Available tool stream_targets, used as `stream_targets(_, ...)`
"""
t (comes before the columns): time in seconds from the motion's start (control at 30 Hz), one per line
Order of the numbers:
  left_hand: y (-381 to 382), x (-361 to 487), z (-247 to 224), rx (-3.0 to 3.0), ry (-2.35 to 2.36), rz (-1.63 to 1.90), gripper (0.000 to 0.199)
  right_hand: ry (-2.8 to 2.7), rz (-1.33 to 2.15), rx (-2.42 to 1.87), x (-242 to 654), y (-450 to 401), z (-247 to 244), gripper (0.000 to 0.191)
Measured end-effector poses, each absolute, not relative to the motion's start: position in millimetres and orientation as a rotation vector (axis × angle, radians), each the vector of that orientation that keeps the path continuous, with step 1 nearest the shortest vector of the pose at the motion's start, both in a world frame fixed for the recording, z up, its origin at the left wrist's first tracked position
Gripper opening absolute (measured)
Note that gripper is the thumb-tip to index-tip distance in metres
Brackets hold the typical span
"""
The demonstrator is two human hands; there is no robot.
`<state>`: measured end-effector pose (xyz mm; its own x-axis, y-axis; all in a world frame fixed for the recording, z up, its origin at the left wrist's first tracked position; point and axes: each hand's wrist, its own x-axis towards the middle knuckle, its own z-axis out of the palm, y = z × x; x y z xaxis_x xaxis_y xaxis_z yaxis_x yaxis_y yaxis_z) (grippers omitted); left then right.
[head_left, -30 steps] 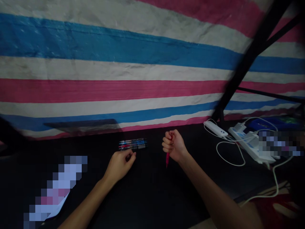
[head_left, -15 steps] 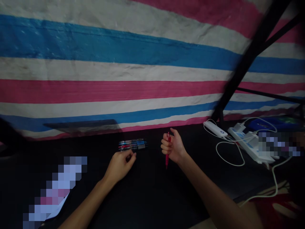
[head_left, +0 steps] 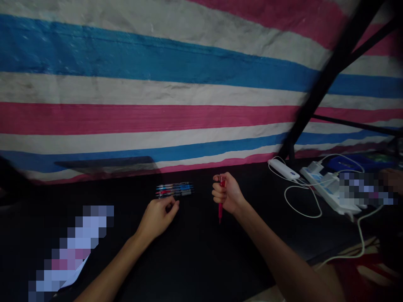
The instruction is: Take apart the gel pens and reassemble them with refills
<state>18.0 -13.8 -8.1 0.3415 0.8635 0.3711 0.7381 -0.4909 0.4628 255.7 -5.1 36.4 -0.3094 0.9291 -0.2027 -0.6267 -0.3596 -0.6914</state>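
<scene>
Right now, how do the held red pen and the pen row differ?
The red pen is in the right grip; the pen row lies on the black table. The red pen runs up and down the picture, the pen row sideways. The red pen looks mostly red; the pen row mixes blue, red and grey. Both show red.

There is passage between the pens (head_left: 176, 189) and the red pen (head_left: 220, 209), but a power strip (head_left: 326, 194) obstructs the right.

Pens (head_left: 176, 189) left of power strip (head_left: 325, 193)
</scene>
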Motion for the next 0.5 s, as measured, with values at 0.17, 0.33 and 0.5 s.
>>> stream_targets(0.17,-14.3,18.5,-6.8,2.388,1.436,0.879,0.029,-0.625,1.856,-0.681,256.6,-4.0,34.3,0.029)
stream_targets(0.33,-14.1,18.1,-8.2,2.392,1.430,0.906,0.029,-0.642,1.864,-0.687,258.4,-3.0,31.7,0.031)
stream_targets(0.5,-13.3,17.8,-5.3,2.434,1.438,0.935,0.025,-0.642,1.825,-0.731,258.8,-0.1,34.2,0.029)
